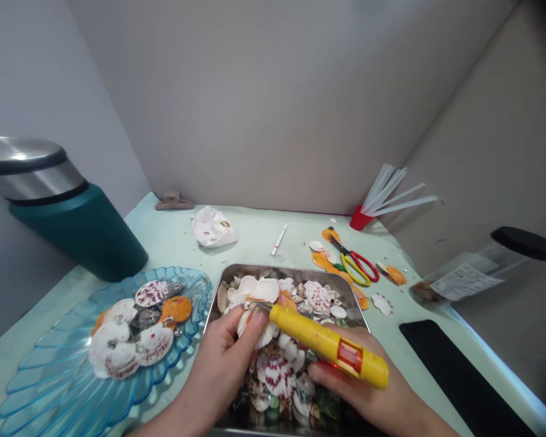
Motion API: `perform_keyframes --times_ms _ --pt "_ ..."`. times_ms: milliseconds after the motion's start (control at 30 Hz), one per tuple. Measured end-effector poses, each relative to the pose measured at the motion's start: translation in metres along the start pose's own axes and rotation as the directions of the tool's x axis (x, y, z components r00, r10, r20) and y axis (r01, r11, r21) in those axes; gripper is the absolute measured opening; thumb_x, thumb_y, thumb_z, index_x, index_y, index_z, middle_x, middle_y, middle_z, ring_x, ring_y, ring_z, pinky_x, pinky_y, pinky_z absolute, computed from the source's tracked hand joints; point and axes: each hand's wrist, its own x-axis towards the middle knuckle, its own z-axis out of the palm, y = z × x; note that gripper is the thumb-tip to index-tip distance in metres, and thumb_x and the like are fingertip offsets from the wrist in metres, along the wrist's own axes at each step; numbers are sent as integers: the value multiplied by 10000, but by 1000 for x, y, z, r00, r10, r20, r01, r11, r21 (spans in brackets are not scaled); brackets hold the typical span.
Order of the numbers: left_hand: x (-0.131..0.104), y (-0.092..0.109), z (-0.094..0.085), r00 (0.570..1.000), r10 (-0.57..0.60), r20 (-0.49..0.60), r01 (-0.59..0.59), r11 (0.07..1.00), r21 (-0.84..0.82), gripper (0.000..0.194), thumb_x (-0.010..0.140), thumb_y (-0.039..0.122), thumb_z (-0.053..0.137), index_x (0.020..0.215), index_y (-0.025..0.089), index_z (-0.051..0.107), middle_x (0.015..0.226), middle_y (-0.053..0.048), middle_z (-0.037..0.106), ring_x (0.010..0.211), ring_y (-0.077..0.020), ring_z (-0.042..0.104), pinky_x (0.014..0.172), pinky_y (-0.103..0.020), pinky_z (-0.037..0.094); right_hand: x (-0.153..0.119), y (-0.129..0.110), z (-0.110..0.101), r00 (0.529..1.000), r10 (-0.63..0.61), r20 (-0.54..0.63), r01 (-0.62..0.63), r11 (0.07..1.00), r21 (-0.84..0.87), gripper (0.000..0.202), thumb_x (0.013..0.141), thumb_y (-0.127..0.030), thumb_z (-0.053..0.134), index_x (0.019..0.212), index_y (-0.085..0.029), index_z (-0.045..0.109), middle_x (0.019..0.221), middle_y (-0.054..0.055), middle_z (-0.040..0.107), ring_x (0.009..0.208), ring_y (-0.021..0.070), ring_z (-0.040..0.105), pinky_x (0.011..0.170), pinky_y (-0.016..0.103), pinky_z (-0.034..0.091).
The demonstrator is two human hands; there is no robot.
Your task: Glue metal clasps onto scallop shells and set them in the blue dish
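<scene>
Pinches a white shell (267, 335) in the grip of the left hand (227, 349), above a shell-filled metal tray (355, 303) toward the near edge of the surface (255, 243). Wraps the grip of the right hand (368, 393) around a yellow tool (318, 333), tip at the shell; cannot confirm contact. Includes a blue plate (40, 388) toward the left edge, scissors (347, 253) toward the right edge, a red cup (360, 219) near the far right corner.

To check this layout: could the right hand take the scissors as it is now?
Probably not: the right hand holds the yellow tool. Otherwise, the scissors lie uncovered beyond the tray, seemingly within reach.
</scene>
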Motion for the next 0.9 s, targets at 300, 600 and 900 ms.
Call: perform_keyframes --times_ms 300,600,900 --pt "4 -2 1 991 -131 -9 129 985 -110 385 773 547 596 718 169 544 495 74 416 447 -67 312 416 -166 229 -1 2 -1 994 -6 -108 8 1000 13 229 836 -399 601 739 -193 622 658 8 643 594 173 608 572 266 497" --pt "2 4 3 984 -176 -30 169 972 -161 405 763 551 604 668 174 491 466 84 393 431 -50 280 404 -155 186 1 1 0 997 41 -66 -42 999 -20 194 817 -360 607 730 -187 608 654 9 630 604 177 597 570 282 490" --pt "0 0 3 990 -139 23 141 977 -157 406 735 555 628 710 157 549 612 40 470 516 -71 355 462 -168 311 0 3 1 993 97 -71 -98 995 -15 292 824 -459 586 813 -172 641 742 48 671 672 212 617 639 333 515"
